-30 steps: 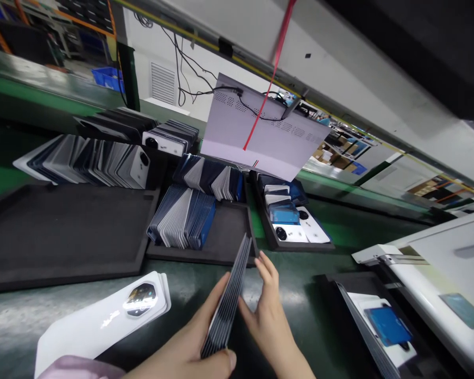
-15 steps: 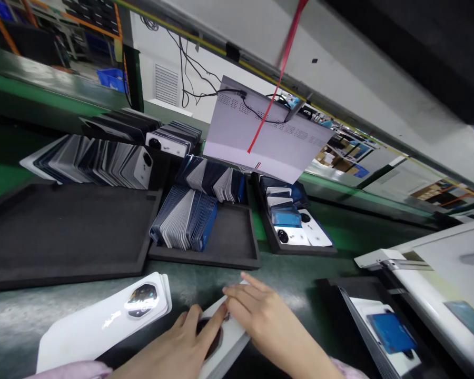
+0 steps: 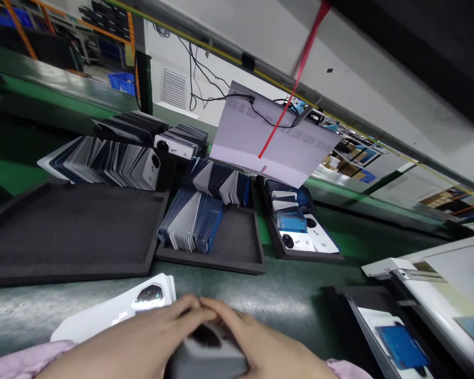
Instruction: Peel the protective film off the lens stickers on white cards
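Observation:
My left hand (image 3: 142,345) and my right hand (image 3: 268,350) meet at the bottom edge, both laid over a stack of grey phone back covers (image 3: 207,358) that lies flat on the green bench. Fingers of both hands cover the camera cut-out end of the stack. Just to the left, touching my left hand's far side, lies a small pile of white back covers (image 3: 118,315) with a dark camera opening.
Black foam trays sit beyond: an empty one (image 3: 63,237) at left, one with upright blue and grey covers (image 3: 191,223), one with white covers (image 3: 304,239). More rows of covers (image 3: 106,163) stand behind. A white machine (image 3: 438,284) is at right, a tilted panel (image 3: 268,139) at the back.
The stack I held upright on edge has been laid flat and drawn toward me. Both hands now press over it lower in view. The view has tilted slightly.

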`<state>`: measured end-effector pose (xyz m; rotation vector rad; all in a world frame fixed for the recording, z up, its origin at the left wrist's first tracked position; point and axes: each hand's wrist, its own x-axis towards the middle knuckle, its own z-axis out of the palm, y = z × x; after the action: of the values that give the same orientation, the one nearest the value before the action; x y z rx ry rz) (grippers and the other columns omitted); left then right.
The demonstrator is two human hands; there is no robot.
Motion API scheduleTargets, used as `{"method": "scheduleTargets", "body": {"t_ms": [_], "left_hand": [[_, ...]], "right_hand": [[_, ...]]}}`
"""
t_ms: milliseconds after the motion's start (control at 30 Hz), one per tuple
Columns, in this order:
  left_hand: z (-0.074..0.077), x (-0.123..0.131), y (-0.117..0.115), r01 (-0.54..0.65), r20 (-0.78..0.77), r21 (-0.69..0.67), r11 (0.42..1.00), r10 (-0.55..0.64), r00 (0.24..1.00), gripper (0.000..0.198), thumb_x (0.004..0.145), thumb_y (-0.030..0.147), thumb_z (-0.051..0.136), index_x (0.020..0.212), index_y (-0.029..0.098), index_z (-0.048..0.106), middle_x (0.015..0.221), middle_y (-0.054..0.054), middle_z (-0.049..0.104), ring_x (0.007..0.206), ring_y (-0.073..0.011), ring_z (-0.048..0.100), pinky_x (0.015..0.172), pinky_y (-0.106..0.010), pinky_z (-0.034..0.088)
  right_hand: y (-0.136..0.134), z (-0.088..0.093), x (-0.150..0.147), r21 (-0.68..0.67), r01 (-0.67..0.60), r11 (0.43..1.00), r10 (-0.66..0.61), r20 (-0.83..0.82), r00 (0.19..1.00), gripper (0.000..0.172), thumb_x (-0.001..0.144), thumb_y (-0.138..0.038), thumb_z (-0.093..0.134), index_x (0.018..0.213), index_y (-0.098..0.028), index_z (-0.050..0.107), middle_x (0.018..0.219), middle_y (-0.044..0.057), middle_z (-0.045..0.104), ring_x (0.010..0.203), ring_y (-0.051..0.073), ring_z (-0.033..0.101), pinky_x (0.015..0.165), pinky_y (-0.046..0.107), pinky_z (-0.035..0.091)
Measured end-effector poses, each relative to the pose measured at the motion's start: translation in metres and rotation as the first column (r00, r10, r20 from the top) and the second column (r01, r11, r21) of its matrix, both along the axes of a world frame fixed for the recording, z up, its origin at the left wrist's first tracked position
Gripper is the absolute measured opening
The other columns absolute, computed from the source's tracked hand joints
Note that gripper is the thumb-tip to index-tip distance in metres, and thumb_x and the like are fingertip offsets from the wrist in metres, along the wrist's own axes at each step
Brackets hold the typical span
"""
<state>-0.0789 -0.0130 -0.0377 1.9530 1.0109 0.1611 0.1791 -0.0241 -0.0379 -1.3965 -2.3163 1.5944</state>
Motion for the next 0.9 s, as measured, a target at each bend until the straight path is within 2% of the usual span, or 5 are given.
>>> {"method": "scheduleTargets", "body": {"t_ms": [233, 400, 567, 700, 900], "left_hand": [[-0.020, -0.007, 0.006, -0.178, 0.298, -0.092, 0.980, 0.198, 0.934, 0.079, 0.091, 0.048, 0.078, 0.162, 0.043, 0.043, 0.168, -0.005, 0.052, 0.150, -0.0351, 0.053, 0.122, -0.056, 0.045], [-0.035, -0.003, -0.003, -0.138, 0.433, -0.103, 0.985, 0.169, 0.885, 0.093, 0.098, 0.058, 0.072, 0.171, 0.047, 0.014, 0.179, -0.006, 0.035, 0.158, -0.0341, 0.043, 0.124, -0.058, 0.039], [-0.034, 0.018, -0.009, -0.104, 0.600, 0.045, 0.994, 0.057, 0.798, 0.091, 0.102, 0.035, 0.066, 0.169, 0.046, 0.005, 0.142, -0.005, 0.076, 0.122, -0.0270, 0.079, 0.094, -0.036, 0.068], [-0.034, 0.041, -0.017, -0.347, 0.441, 0.268, 0.899, 0.206, 0.873, 0.063, 0.099, 0.009, 0.044, 0.152, 0.036, 0.024, 0.109, 0.000, 0.087, 0.116, -0.0218, 0.082, 0.075, -0.021, 0.069], [-0.049, 0.083, 0.000, -0.441, 0.374, 0.549, 0.710, 0.263, 0.889, 0.057, 0.101, 0.005, 0.045, 0.155, 0.018, 0.029, 0.144, -0.022, 0.072, 0.120, -0.0295, 0.080, 0.095, -0.041, 0.070]], "right_hand": [[-0.006, -0.017, 0.005, 0.294, 0.078, 0.953, -0.033, -0.155, 0.987, 0.108, 0.076, 0.000, 0.058, 0.170, -0.038, 0.023, 0.169, 0.003, 0.049, 0.148, 0.020, 0.056, 0.121, 0.036, 0.046], [-0.004, -0.043, 0.000, 0.861, 0.137, 0.490, -0.036, -0.137, 0.990, 0.106, 0.075, -0.018, 0.059, 0.172, -0.015, 0.016, 0.139, 0.018, 0.053, 0.128, 0.032, 0.059, 0.108, 0.052, 0.056], [0.015, -0.068, -0.003, 0.976, 0.175, 0.126, 0.005, -0.177, 0.984, 0.093, 0.088, -0.015, 0.054, 0.173, -0.013, 0.015, 0.131, 0.015, 0.044, 0.116, 0.032, 0.050, 0.106, 0.054, 0.041], [0.036, -0.073, -0.005, 0.983, 0.181, 0.007, -0.017, -0.181, 0.983, 0.070, 0.102, -0.013, 0.051, 0.167, -0.017, 0.027, 0.136, 0.013, 0.052, 0.122, 0.031, 0.055, 0.113, 0.057, 0.040], [0.099, -0.065, 0.017, 0.989, 0.139, -0.058, 0.037, -0.137, 0.990, 0.034, 0.103, -0.020, 0.069, 0.136, -0.021, 0.063, 0.136, 0.008, 0.066, 0.123, 0.030, 0.067, 0.109, 0.060, 0.053]]}}
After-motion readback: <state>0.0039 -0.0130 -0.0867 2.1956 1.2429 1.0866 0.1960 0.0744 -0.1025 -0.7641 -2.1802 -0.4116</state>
